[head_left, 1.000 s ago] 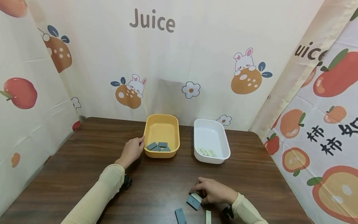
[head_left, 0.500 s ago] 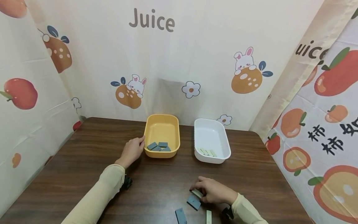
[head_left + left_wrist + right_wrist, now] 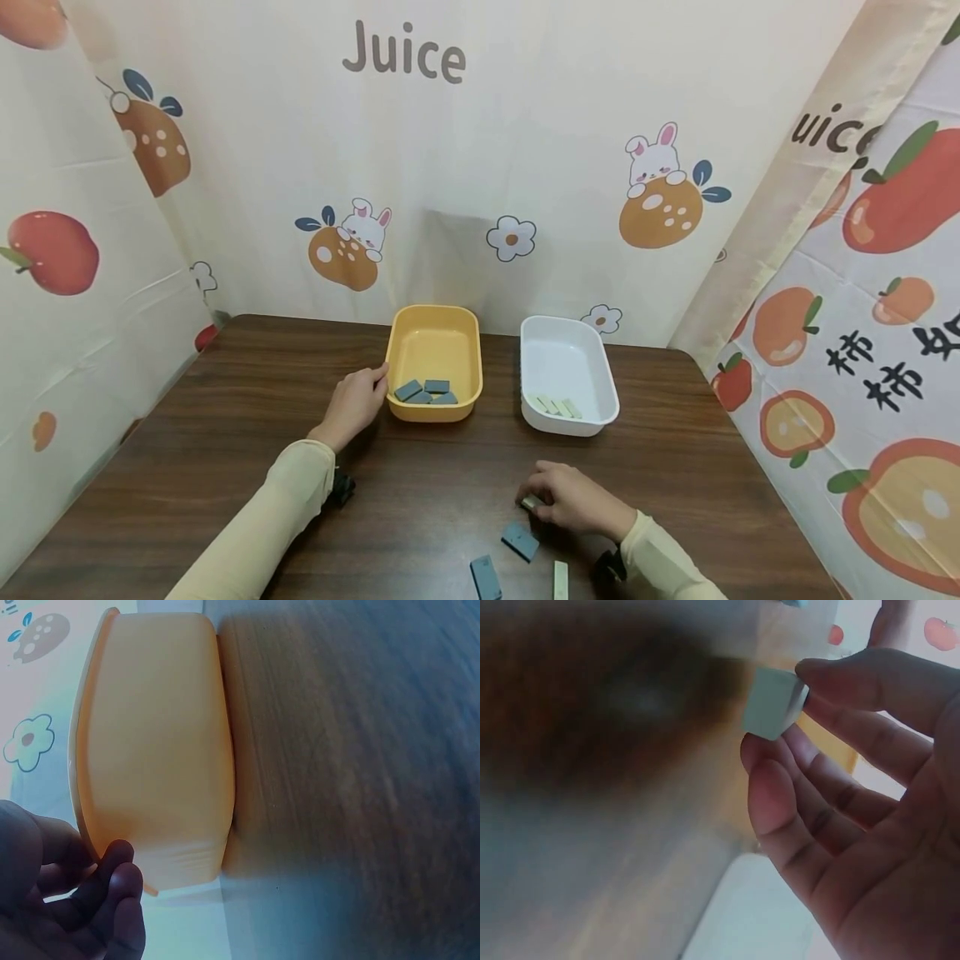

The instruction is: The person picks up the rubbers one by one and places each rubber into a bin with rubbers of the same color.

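Observation:
My left hand (image 3: 351, 407) grips the left rim of a yellow plastic bin (image 3: 433, 350); the left wrist view shows thumb and fingers (image 3: 116, 859) at the rim. Several blue-grey blocks (image 3: 437, 387) lie at the bin's near end. Between thumb and fingertips, my right hand (image 3: 576, 500) pinches a small pale green block (image 3: 771, 703), low over the table in the head view. Just nearer than that hand lies a blue-grey block (image 3: 520, 542). Another blue-grey block (image 3: 485, 577) and a pale green block (image 3: 560, 580) rest by the bottom edge.
To the right of the yellow bin stands a white bin (image 3: 566, 358), with several pale green blocks (image 3: 561, 407) at its near end. Both bins are at the back of the dark wooden table (image 3: 285, 367), close to a printed curtain (image 3: 450, 150).
My right hand has drawn the pale green block away from the blue-grey block beside it, moving slightly up and toward the bins. My left hand stays at the yellow bin's rim.

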Motion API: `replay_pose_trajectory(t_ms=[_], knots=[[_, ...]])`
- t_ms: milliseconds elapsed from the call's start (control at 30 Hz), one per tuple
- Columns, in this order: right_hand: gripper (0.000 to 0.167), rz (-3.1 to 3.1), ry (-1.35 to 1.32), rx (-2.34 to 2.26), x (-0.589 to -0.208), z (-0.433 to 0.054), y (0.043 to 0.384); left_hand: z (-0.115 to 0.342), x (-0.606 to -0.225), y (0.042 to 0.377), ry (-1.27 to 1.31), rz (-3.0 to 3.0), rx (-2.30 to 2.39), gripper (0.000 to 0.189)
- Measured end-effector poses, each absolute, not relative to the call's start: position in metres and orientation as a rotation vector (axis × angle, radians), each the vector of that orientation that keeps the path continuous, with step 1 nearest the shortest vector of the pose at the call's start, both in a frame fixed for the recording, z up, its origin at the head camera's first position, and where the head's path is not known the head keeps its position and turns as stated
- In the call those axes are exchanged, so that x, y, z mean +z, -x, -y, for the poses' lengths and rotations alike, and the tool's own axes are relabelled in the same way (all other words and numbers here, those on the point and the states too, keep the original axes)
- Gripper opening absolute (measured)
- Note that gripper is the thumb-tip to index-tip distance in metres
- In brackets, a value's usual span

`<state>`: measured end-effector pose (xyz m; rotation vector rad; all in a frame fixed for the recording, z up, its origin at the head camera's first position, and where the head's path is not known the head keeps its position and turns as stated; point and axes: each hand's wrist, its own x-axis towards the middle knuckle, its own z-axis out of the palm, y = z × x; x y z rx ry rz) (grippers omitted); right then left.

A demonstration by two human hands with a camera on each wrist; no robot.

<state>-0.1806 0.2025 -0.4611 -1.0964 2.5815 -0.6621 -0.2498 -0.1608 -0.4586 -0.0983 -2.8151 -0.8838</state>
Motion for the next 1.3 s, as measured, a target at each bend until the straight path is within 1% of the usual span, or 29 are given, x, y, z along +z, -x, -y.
replay_pose_trajectory(t_ms=[533,933,1167,1300], knots=[[0.019,-2.764,1.127,-0.732,-0.428,-0.219,0.207,0.161,-0.459,0.251,0.082,2.829,-0.904,0.04],[0.018,-2.852,0.913,-0.789,-0.412,-0.228,0.232,0.162,-0.459,0.253,0.067,2.828,-0.91,0.04],[0.017,-2.966,0.847,-0.745,-0.408,-0.236,0.249,0.162,-0.461,0.254,0.055,2.828,-0.926,0.04],[0.018,-2.993,0.757,-0.735,-0.407,-0.239,0.256,0.162,-0.461,0.253,0.052,2.823,-0.932,0.04]])
